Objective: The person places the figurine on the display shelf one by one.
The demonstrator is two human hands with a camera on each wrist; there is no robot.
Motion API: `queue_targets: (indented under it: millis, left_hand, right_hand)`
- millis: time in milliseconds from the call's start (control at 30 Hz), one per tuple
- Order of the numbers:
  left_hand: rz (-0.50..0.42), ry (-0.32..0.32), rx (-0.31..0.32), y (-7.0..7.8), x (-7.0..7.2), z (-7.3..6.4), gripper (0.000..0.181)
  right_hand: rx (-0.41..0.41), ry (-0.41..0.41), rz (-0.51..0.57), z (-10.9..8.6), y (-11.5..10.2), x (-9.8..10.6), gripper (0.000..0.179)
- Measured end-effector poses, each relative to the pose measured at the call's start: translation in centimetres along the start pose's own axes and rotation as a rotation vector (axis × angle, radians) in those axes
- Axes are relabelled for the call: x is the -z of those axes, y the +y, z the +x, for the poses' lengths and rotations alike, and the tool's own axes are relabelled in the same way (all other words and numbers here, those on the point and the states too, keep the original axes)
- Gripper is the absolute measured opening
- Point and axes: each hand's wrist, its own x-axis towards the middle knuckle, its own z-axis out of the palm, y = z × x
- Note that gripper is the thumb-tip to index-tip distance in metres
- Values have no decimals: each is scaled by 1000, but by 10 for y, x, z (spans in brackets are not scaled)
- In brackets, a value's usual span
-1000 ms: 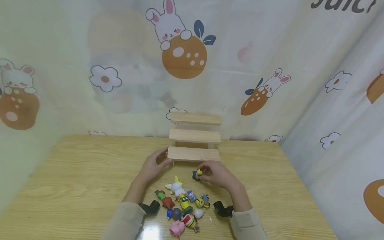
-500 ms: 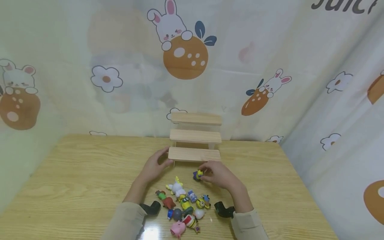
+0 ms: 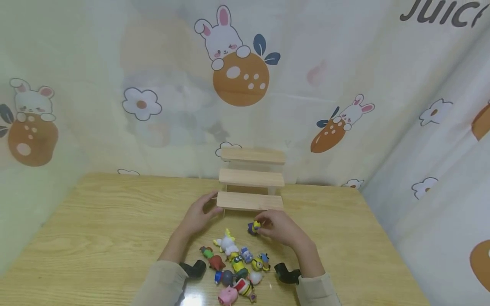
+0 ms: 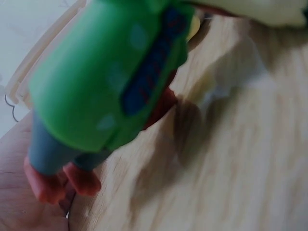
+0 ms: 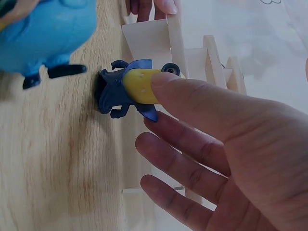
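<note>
Two hands are engaged, one per object. Right hand (image 3: 281, 227) pinches the minion (image 5: 132, 89) by its yellow upper part, thumb on the visible face, opposing fingertip hidden behind; the remaining fingers spread loosely beside the grip. Minion is upright, dark base down, just in front of the stand (image 3: 250, 201); whether base meets table (image 3: 134, 221) cannot be told. Left hand (image 3: 197, 216) holds the stand's lowest step by its end, left of the pinch, fingers curled about it. Loose figures (image 3: 238, 263) lie on the person's side of the grip, some touching, the pig (image 3: 228, 295) farthest from it. Handling, as judged: a high pinch suits, since it leaves the base free; press lightly, as the rounded top could roll under the thumb. Spread fingers should clear the step's edge. Left hand should brace without pushing; the stand looks light enough to shift.
</note>
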Motion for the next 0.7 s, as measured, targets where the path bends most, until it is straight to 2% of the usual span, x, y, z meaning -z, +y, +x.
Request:
queue_targets:
  millis: [233, 467, 700]
  left_hand:
    - [4, 8, 15, 1, 1, -4, 67]
    - [20, 3, -23, 3, -1, -2, 67]
    - [22, 10, -28, 4, -2, -2, 66]
  right_hand:
    - [17, 4, -8, 0, -2, -1, 24]
    - [12, 8, -3, 0, -3, 1, 23]
    - [4, 18, 1, -3, 0, 2, 24]
